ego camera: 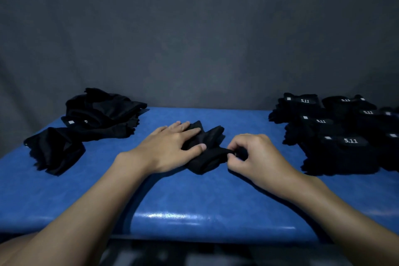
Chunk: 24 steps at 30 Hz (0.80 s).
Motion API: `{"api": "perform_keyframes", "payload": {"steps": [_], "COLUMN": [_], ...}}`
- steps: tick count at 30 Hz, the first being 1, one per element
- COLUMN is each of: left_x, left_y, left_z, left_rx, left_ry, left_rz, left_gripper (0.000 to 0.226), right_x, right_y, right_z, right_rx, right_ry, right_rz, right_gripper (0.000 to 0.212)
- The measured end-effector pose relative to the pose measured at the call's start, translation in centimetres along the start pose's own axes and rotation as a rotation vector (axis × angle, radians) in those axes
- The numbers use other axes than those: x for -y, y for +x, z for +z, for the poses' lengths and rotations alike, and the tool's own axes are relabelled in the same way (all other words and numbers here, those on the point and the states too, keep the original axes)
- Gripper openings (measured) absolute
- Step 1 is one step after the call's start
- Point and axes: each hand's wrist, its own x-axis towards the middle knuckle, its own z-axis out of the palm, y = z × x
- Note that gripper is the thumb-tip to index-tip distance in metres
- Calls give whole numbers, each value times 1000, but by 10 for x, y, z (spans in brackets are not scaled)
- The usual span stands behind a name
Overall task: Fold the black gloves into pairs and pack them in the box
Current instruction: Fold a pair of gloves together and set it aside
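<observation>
**Head view.** The glove bundle (205,149) is seen at the middle of the blue counter (194,205), between the two hands and touched by both. It is pinned by the left hand (170,147), which is laid flat on its left part with fingers straight and the thumb stretched along the cloth. Nothing is grasped there, only pressed.

The right end of the cloth is pinched by the right hand (259,157). Its grip is drawn small, with thumb and curled fingertips (232,147) meeting on a narrow fold. The pinched band is judged to run crosswise, from the left thumb toward the right fingertips, while the rest of the cloth fans away to the far side. The coming fold is therefore expected to be carried leftward by the right hand, over the part held down.

Whether one glove or two is held cannot be told, the black cloth being too dark. A loose heap of gloves (97,114) is seen at the far left, well apart. Folded pairs (332,136) marked "5.11" are stacked at the far right, nearer the right hand. No box is shown.
</observation>
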Motion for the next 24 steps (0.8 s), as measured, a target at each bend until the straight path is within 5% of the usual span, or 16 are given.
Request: {"api": "perform_keyframes", "payload": {"steps": [6, 13, 16, 19, 24], "left_x": [0, -18, -22, -20, -13], "left_y": [1, -21, -30, -32, -32], "left_z": [3, -12, -11, -6, -4], "left_rx": [1, -278, -218, -149, -31], "left_ry": [-13, -9, 20, 46, -22], "left_rz": [-16, 28, -25, -30, -12], "left_gripper": [96, 62, 57, 68, 74], "right_x": [-3, -7, -6, 1, 0], "right_y": [-4, 0, 4, 12, 22], "right_z": [-6, -13, -15, -12, 3], "right_rx": [36, 106, 61, -22, 47], "right_ry": [6, 50, 81, 135, 90], "right_rz": [4, 4, -47, -123, -120], "right_gripper": [13, 16, 29, 22, 32]}}
